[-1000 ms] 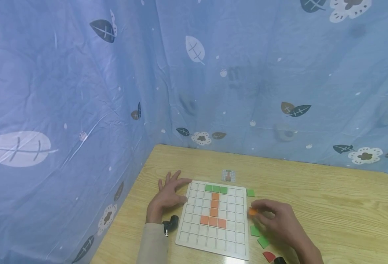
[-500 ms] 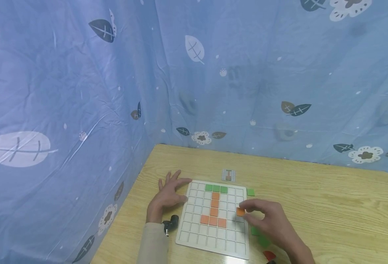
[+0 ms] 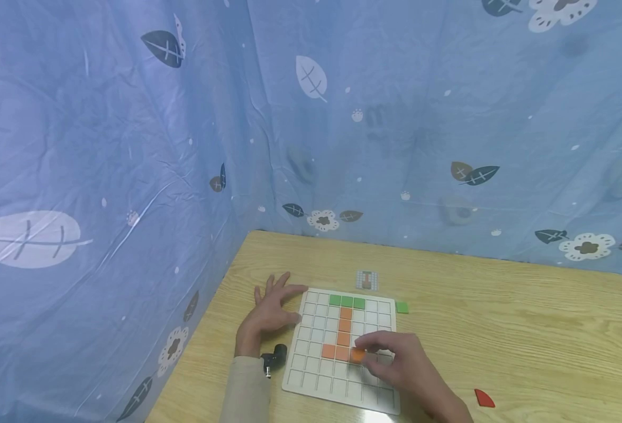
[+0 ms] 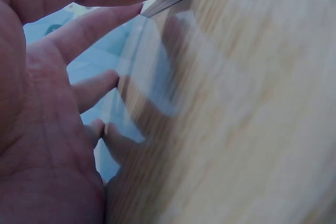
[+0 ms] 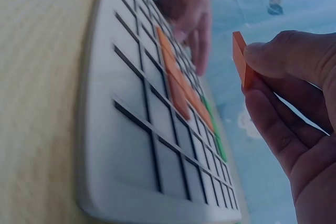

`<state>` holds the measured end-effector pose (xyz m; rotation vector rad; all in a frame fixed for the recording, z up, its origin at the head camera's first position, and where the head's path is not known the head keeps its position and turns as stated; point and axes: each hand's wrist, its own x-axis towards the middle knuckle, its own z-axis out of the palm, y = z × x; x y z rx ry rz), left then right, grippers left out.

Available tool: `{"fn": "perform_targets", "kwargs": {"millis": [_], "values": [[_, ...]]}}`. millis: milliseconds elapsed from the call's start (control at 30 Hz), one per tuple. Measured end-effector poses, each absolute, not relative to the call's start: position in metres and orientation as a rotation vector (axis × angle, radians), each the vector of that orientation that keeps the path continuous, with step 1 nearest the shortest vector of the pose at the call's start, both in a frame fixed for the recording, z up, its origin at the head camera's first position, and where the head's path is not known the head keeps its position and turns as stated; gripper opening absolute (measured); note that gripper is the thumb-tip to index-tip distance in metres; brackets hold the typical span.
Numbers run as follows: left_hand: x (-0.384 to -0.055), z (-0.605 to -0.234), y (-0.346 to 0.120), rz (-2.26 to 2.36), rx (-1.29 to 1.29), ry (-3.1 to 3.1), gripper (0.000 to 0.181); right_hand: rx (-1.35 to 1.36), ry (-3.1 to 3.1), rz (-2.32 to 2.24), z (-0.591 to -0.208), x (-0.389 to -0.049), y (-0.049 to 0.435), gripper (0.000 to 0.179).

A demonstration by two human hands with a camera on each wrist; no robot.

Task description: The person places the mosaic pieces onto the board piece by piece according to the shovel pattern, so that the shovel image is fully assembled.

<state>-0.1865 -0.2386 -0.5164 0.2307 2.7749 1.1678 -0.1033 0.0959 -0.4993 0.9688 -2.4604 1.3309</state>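
Note:
A white grid board (image 3: pixel 311 376) lies on the wooden table (image 3: pixel 501 329). It carries three green tiles (image 3: pixel 346 302) in its far row and an orange stem with a base (image 3: pixel 341 339). My right hand (image 3: pixel 395 365) hovers over the board's right half and pinches an orange square tile (image 3: pixel 357 355) (image 5: pixel 240 59) just above the right end of the orange base. My left hand (image 3: pixel 268 314) rests flat on the table, fingers spread (image 4: pixel 89 30), touching the board's left edge.
A small pattern card (image 3: pixel 366 280) lies beyond the board. One green tile (image 3: pixel 402 307) sits off the board's far right corner, and a red quarter-round piece (image 3: pixel 483 398) lies at the near right. Blue leaf-print cloth (image 3: pixel 131 147) walls the table's left and back.
My right hand carried the orange tile leftward from the table beside the board to above the orange base. The view shifted slightly. The left hand stayed put.

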Motion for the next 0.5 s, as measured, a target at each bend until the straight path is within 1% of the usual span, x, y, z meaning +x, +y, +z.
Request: {"fn": "perform_targets", "kwargs": {"millis": [300,500], "values": [[-0.186,-0.517,-0.239,1.172,0.245,2.778,0.074,1.083,-2.381,1.417,-0.514,-0.099,0.08,0.036],[-0.186,-0.517,-0.239,1.17,0.243,2.778,0.075,1.138,-2.305,1.504,-0.524,-0.095,0.07,0.027]]}}
